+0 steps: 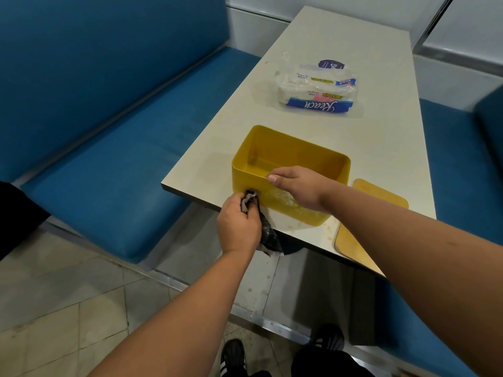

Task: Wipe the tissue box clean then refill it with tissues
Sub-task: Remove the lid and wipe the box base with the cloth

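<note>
The yellow rectangular plastic tissue box [288, 148] stands open and empty by the near edge of the white table [340, 44], long axis running 10 to 4 o'clock. The right hand [299, 186] clasps its near rim; the left hand [238, 227], at the box's 7 o'clock, clutches a dark crumpled cloth [268, 232] against the near-left corner, the smeared near wall stretching away toward 4 o'clock

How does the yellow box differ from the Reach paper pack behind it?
The yellow box is rigid, open-topped and empty. The paper pack is soft clear plastic with blue print and holds white paper. The box sits at the near edge of the white table, held by the right hand, with a dark cloth in the left hand against it. The pack lies farther back, untouched. Both rest on that table.
</note>
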The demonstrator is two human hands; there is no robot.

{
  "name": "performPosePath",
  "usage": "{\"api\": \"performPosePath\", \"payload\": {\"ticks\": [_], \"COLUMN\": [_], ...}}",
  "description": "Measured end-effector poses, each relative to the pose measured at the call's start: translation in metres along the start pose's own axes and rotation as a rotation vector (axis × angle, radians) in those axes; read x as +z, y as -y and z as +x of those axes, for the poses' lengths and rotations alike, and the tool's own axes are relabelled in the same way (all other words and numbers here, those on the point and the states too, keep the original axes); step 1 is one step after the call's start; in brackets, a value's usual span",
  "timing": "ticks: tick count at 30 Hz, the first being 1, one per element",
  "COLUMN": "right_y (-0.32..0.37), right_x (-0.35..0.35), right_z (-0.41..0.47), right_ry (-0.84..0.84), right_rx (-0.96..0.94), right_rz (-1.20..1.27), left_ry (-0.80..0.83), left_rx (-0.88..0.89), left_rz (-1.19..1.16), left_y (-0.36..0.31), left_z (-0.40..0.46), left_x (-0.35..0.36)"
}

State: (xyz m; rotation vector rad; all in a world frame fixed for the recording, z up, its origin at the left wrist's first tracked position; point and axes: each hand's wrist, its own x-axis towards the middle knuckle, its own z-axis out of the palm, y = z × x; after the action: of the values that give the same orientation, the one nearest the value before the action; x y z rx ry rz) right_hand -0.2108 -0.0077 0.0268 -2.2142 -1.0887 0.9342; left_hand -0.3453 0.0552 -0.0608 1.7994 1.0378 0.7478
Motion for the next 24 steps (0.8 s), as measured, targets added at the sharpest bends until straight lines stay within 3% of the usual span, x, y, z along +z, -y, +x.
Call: {"api": "performPosePath", "payload": {"ticks": [12, 15, 20, 24], "right_y": [0.001, 0.001, 0.001, 0.001], "right_x": [0.0, 0.0, 0.0, 0.0], "right_z": [-0.001, 0.0, -0.001, 0.0], "right_ry": [-0.001, 0.001, 0.001, -0.003], "right_rx": [-0.009, 0.002, 0.005, 0.019], "right_rz": [0.017, 0.015, 0.013, 0.01], "left_ry": [0.112, -0.023, 0.063, -0.03], "left_rx": [0.144, 0.01, 0.015, -0.131], "left_rz": [0.002, -0.042, 0.043, 0.022], "left_y": [-0.014, -0.003, -0.004, -0.004], "left_z": [-0.012, 0.0, -0.001, 0.003], "left_x": [0.003, 0.001, 0.002, 0.003]}}
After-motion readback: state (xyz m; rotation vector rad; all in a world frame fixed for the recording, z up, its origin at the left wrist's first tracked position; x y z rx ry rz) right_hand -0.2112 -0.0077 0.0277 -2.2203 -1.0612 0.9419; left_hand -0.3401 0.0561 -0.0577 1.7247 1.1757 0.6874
